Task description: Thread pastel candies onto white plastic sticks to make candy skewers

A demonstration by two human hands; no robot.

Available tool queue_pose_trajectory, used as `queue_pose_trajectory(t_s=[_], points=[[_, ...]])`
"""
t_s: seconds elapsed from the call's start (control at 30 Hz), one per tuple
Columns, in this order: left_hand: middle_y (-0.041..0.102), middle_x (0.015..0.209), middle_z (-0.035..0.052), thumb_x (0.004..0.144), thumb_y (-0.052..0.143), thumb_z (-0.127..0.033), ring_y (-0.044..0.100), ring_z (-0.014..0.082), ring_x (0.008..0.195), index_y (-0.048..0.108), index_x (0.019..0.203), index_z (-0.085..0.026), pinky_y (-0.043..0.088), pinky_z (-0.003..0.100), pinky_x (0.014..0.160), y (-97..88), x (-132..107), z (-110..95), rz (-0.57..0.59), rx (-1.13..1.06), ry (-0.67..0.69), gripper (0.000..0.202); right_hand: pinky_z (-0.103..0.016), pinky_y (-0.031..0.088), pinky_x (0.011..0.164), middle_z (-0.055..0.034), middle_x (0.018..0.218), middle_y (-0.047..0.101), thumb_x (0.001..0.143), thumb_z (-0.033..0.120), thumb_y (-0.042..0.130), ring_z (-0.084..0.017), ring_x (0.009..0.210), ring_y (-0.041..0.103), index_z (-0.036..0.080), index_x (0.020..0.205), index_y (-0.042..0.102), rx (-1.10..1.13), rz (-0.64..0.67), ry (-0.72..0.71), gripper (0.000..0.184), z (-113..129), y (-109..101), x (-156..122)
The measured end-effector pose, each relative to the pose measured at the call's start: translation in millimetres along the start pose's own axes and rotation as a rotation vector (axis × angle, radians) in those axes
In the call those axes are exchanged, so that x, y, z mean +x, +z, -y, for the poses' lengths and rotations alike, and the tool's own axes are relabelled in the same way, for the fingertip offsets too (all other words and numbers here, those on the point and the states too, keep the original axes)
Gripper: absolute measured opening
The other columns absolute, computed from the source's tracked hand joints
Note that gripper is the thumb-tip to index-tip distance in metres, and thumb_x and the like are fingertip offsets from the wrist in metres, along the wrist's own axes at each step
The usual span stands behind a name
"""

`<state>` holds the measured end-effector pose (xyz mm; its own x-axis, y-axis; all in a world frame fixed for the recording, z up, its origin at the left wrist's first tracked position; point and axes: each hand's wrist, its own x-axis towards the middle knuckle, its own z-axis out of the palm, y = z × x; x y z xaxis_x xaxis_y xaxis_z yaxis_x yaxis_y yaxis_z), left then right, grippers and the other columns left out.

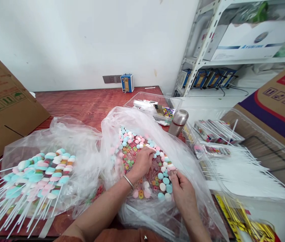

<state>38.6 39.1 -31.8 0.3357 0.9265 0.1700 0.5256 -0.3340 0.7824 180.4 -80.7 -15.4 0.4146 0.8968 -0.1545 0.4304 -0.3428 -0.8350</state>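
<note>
My left hand (145, 162) reaches into a large clear plastic bag (139, 117), its fingers bent down together among the candies; its fingertips are partly hidden. Round pink, blue and white marshmallows (166, 180) lie loose in the bag, beside ring-shaped gummies (129, 154) in inner clear packs. At the bag's right side my right hand (184, 190) pinches a short stack of marshmallows (170, 167) between thumb and fingers. Any stick in it is hidden. To the left, finished-looking marshmallow skewers (48, 171) with white sticks are piled on another plastic bag (79, 148).
A steel flask (179, 122) stands behind the bag, near a clear tray (144, 97) of small items. On the right, a clear bin (215, 181) holds many white sticks (243, 171); gold ties (248, 222) lie in front. Cardboard boxes (8, 101) flank the red table (76, 104).
</note>
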Motion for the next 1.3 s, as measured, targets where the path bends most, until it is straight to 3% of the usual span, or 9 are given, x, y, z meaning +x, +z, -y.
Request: queue_pose_trajectory(t_s=[0.17,0.3,0.4,0.63,0.77,0.9,1.0,1.13,1.3], points=[[0.062,0.088,0.0063,0.079,0.055,-0.007,0.057,0.0212,0.089,0.066,0.077,-0.018,0.044,0.034,0.085,5.0,10,9,0.1,0.042,0.021,0.016,-0.037,0.049,0.081,-0.0116,0.098,0.075,0.084,0.061,0.04,-0.03,0.095,0.067,0.018,0.104,0.071,-0.009,0.044,0.158,0.057,0,1,0],[0.063,0.088,0.0043,0.076,0.059,-0.009,0.057,0.0204,0.088,0.064,0.08,-0.019,0.044,0.033,0.086,-3.7,7,16,0.052,-0.022,-0.042,0.011,-0.034,0.048,0.071,-0.0082,0.079,0.073,0.085,0.057,0.039,-0.027,0.081,0.066,0.018,0.093,0.069,0.043,0.104,0.038,0.05,-1,3,-6],[0.062,0.08,0.0022,0.082,0.054,-0.016,0.058,0.0167,0.075,0.06,0.083,-0.019,0.047,0.03,0.075,-21.9,-1,25,-0.037,-0.113,-0.137,0.007,-0.029,0.044,0.063,-0.0045,0.072,0.068,0.085,0.054,0.042,-0.023,0.07,0.061,0.02,0.085,0.065,0.062,0.088,-0.052,0.041,-7,5,-12],[0.065,0.086,0.0042,0.087,0.042,-0.024,0.063,0.0155,0.074,0.058,0.1,-0.016,0.05,0.027,0.066,-59.2,-33,44,-0.195,-0.315,-0.293,0.022,-0.025,0.032,0.055,0.0028,0.058,0.051,0.085,0.045,0.046,-0.015,0.057,0.045,0.023,0.066,0.05,0.019,0.084,-0.171,0.03,-10,28,-12],[0.068,0.083,0.0039,0.08,0.052,-0.015,0.062,0.018,0.08,0.068,0.088,-0.017,0.049,0.031,0.077,-63.2,-48,41,-0.107,-0.23,-0.257,0.018,-0.024,0.031,0.055,0.005,0.057,0.046,0.085,0.044,0.047,-0.014,0.055,0.042,0.022,0.067,0.05,0.03,0.135,-0.204,0.029,0,38,-11],[0.068,0.084,0.0048,0.079,0.055,-0.008,0.06,0.0205,0.087,0.07,0.079,-0.019,0.045,0.033,0.084,-70.2,-61,31,0.135,0.195,-0.088,0.018,-0.024,0.03,0.054,0.0052,0.057,0.044,0.087,0.046,0.048,-0.013,0.056,0.04,0.022,0.066,0.05,0.042,0.155,-0.222,0.032,4,42,-13],[0.066,0.086,0.0078,0.08,0.056,-0.008,0.059,0.0236,0.089,0.069,0.082,-0.017,0.046,0.035,0.083,-75.1,-71,24,0.258,0.425,-0.053,0.016,-0.024,0.031,0.055,0.0043,0.061,0.047,0.087,0.044,0.048,-0.013,0.058,0.041,0.021,0.071,0.055,0.048,0.178,-0.217,0.029,4,45,-15],[0.064,0.095,0.0104,0.081,0.056,-0.009,0.058,0.0263,0.095,0.067,0.092,-0.016,0.046,0.039,0.086,-73.1,-83,17,0.298,0.534,0.017,0.016,-0.023,0.032,0.057,0.0043,0.061,0.046,0.088,0.043,0.048,-0.014,0.06,0.042,0.021,0.07,0.053,0.054,0.213,-0.213,0.029,5,52,-17],[0.063,0.101,0.0088,0.081,0.051,-0.003,0.057,0.0235,0.099,0.063,0.099,-0.017,0.047,0.038,0.088,-68.5,-98,23,0.248,0.438,0.017,0.026,-0.023,0.029,0.056,0.0055,0.059,0.043,0.088,0.043,0.048,-0.013,0.058,0.039,0.021,0.067,0.05,0.067,0.225,-0.221,0.031,7,60,-17]])
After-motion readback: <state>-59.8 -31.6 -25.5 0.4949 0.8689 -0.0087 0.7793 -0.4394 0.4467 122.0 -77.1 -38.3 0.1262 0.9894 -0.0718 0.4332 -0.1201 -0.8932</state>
